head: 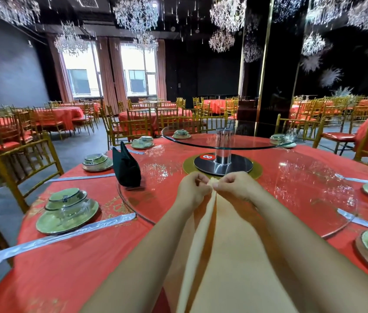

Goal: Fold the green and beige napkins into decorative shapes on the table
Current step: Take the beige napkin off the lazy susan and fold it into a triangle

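Reference item: the black disc (235,169) marked "8", at the centre of the surface (65,279), which carries a red cloth.

1. Beige napkin (219,256). It lies on the near side of the black disc. It runs from a narrow tip just in front of the disc toward the person and widens on the way. A raised fold ridge runs lengthwise from the tip along the left part of the cloth. The wide end leaves the bottom of the view.

2. Left hand (193,192). It is near the disc, on the left of the napkin tip. Its fingers (199,178) are curled and clamped on the tip.

3. Right hand (235,188). It is near the disc, on the right of the napkin tip. Its fingers are curled and pinch the same tip. The two hands meet there, knuckles uppermost.

4. Green napkin (126,168). It is dark green and folded into a standing shape with two upright points. It stands to the left of the disc, well apart from both hands, near the edge of the flat glass pane (138,216) that surrounds the disc.

5. Glass turntable (201,144). It is raised above the disc on a clear column (223,141).

6. Place settings. Green plates with stacked bowls ring the disc. The plate (50,225) at the near left has a silver packet (65,236) just beside it.
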A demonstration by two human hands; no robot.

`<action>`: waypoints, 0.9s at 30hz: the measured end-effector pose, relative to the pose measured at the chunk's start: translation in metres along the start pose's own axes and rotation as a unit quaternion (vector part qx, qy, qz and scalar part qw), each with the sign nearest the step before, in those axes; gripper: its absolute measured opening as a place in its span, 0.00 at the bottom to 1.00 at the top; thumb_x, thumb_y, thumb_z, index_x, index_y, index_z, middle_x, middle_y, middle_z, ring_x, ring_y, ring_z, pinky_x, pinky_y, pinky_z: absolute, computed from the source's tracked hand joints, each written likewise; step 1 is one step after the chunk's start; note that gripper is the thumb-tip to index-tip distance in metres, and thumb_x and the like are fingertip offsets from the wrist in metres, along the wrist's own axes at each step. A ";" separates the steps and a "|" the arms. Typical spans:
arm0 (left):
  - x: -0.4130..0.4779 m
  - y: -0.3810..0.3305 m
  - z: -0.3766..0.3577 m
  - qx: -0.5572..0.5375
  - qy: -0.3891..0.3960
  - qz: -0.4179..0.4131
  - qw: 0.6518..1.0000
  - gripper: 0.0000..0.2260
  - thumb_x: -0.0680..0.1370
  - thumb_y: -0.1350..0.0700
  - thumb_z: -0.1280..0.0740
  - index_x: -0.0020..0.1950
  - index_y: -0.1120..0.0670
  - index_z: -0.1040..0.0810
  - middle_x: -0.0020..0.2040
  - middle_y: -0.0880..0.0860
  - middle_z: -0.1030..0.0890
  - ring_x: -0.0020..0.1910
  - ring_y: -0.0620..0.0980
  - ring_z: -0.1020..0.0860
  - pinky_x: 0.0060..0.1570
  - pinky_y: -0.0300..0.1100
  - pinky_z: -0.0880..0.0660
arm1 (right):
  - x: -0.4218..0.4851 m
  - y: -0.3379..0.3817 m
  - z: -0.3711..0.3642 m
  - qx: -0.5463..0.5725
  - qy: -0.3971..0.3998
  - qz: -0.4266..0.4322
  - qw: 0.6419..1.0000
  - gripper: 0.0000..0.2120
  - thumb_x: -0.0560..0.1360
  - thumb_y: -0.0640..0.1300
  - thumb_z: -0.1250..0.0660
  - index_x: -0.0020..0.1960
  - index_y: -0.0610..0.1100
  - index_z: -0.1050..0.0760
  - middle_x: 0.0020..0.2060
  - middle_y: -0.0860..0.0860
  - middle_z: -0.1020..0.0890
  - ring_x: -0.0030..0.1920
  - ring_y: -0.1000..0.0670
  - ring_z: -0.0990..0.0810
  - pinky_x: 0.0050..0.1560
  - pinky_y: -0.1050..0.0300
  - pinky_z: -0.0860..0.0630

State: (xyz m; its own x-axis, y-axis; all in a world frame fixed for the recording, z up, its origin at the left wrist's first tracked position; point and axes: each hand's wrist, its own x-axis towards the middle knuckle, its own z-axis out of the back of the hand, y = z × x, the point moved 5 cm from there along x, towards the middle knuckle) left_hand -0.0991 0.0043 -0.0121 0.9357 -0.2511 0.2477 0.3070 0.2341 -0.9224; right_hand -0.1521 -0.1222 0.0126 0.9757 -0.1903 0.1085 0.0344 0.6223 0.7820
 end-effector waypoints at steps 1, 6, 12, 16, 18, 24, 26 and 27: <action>-0.005 -0.005 0.003 -0.011 -0.001 0.001 1.000 0.13 0.70 0.68 0.32 0.38 0.51 0.30 0.34 0.53 0.26 0.36 0.53 0.28 0.38 0.46 0.31 | -0.003 0.006 0.002 -0.005 -0.014 0.014 1.000 0.07 0.73 0.46 0.30 0.39 0.44 0.22 0.31 0.52 0.24 0.31 0.56 0.29 0.30 0.64 0.34; -0.034 -0.028 0.030 0.044 0.101 -0.022 0.994 0.12 0.71 0.62 0.28 0.49 0.54 0.28 0.43 0.56 0.22 0.40 0.54 0.23 0.42 0.44 0.26 | -0.033 0.033 0.013 -0.022 -0.016 0.049 0.998 0.05 0.74 0.46 0.33 0.45 0.45 0.21 0.37 0.53 0.20 0.36 0.54 0.24 0.35 0.61 0.29; -0.067 -0.004 0.084 0.221 0.181 -0.057 0.957 0.14 0.72 0.51 0.29 0.41 0.61 0.27 0.35 0.52 0.29 0.35 0.47 0.31 0.37 0.43 0.35 | -0.069 0.053 0.051 0.028 -0.042 0.066 0.997 0.04 0.73 0.47 0.32 0.42 0.48 0.21 0.38 0.52 0.19 0.38 0.51 0.22 0.37 0.59 0.25; -0.105 -0.017 0.084 0.204 0.190 -0.108 0.954 0.23 0.68 0.39 0.36 0.43 0.59 0.30 0.37 0.49 0.31 0.37 0.46 0.33 0.38 0.42 0.35 | -0.080 0.068 0.068 0.030 -0.051 0.063 0.996 0.04 0.73 0.47 0.31 0.40 0.50 0.21 0.40 0.51 0.19 0.41 0.50 0.21 0.40 0.56 0.26; -0.127 -0.016 0.084 0.144 0.185 -0.100 0.967 0.26 0.66 0.38 0.35 0.46 0.61 0.29 0.39 0.50 0.29 0.38 0.46 0.31 0.38 0.43 0.34 | -0.080 0.078 0.066 0.001 -0.041 0.056 0.998 0.03 0.72 0.49 0.31 0.40 0.51 0.21 0.42 0.51 0.19 0.44 0.48 0.22 0.46 0.52 0.26; -0.173 0.064 0.102 0.115 0.175 0.035 0.977 0.12 0.71 0.48 0.31 0.47 0.52 0.29 0.36 0.47 0.25 0.34 0.41 0.29 0.35 0.37 0.32 | -0.050 0.050 -0.048 -0.093 0.064 0.009 0.994 0.10 0.73 0.41 0.31 0.34 0.46 0.24 0.32 0.51 0.23 0.33 0.53 0.26 0.33 0.60 0.31; -0.177 0.093 0.112 0.151 0.159 0.060 0.974 0.09 0.75 0.57 0.31 0.45 0.50 0.32 0.28 0.44 0.27 0.25 0.37 0.33 0.29 0.34 0.37 | -0.038 0.026 -0.092 -0.087 0.086 0.000 0.993 0.14 0.72 0.38 0.30 0.30 0.46 0.27 0.28 0.52 0.25 0.32 0.52 0.28 0.37 0.58 0.31; -0.178 0.103 0.116 0.186 0.154 0.058 0.969 0.11 0.75 0.60 0.32 0.44 0.48 0.33 0.27 0.44 0.27 0.24 0.36 0.32 0.29 0.32 0.38 | -0.033 0.017 -0.109 -0.101 0.092 0.003 0.991 0.15 0.72 0.38 0.30 0.29 0.48 0.29 0.28 0.53 0.26 0.32 0.52 0.29 0.36 0.59 0.32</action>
State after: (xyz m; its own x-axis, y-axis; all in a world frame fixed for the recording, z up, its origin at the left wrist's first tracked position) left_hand -0.2136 0.1821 -0.1164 0.8889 -0.4580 -0.0045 0.2977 0.5851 -0.7543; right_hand -0.1602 -0.0220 -0.0445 0.9983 -0.0570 -0.0151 0.0534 0.7654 0.6413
